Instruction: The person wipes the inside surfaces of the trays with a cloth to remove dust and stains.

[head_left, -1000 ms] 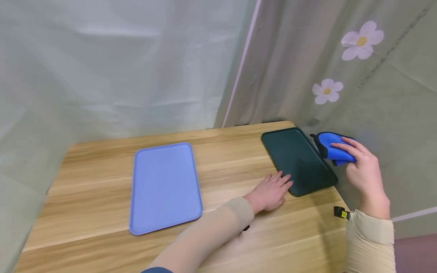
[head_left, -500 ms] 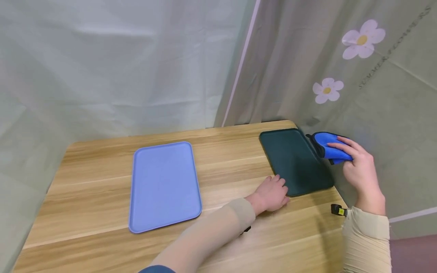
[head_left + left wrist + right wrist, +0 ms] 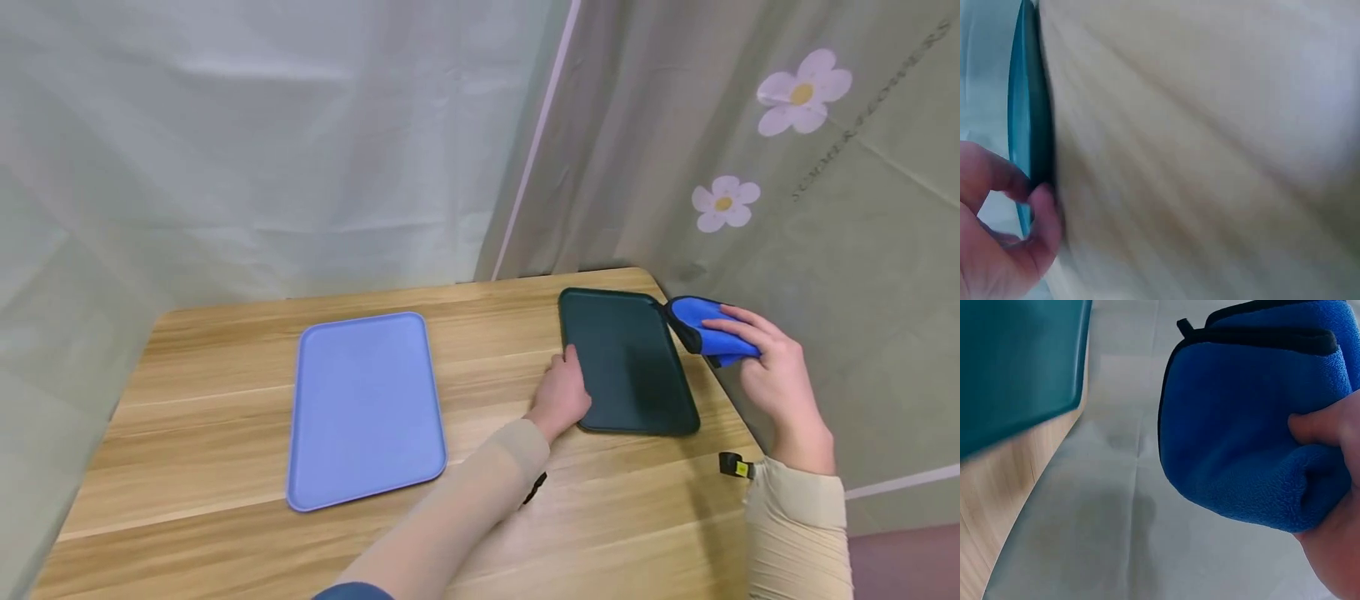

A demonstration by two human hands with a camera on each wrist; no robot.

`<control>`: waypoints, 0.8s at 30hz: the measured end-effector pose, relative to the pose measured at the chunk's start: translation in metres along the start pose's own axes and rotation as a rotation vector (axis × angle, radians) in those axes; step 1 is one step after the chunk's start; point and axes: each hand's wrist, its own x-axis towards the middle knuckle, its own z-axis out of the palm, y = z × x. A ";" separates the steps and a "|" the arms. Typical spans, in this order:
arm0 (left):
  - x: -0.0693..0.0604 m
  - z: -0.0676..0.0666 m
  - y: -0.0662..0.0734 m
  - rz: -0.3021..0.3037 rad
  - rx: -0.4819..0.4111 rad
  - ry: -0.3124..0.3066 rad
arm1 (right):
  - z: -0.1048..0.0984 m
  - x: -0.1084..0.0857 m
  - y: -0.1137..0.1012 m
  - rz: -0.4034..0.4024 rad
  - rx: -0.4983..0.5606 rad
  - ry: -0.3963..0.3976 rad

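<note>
My left hand (image 3: 561, 392) pinches the near left edge of a dark green tray (image 3: 626, 358), thumb and fingers on its rim. In the left wrist view the same tray (image 3: 1038, 106) stands edge-on, with fingertips (image 3: 1045, 200) at its side. Beyond the tray's right side, my right hand (image 3: 780, 375) grips a folded blue cloth (image 3: 712, 329) with black edging, holding it up off the tabletop. Seen from the right wrist, the cloth (image 3: 1229, 437) is fluffy and has a small black loop at one corner. Part of the right hand is outside that view.
A light blue tray (image 3: 366, 408) lies flat on the wooden table (image 3: 495, 350), left of the hands. Pale curtains (image 3: 315, 167) hang behind the table and along both sides. The right curtain, with printed flowers (image 3: 723, 204), runs close to the table's right edge.
The dark green tray has slid left and turned slightly, away from the right table edge. My left hand has gone from spread fingers to pinching its rim. The cloth has shifted slightly left.
</note>
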 end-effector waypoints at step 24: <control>-0.017 -0.040 -0.056 -0.145 -0.954 0.219 | 0.016 0.011 -0.028 0.210 0.123 -0.031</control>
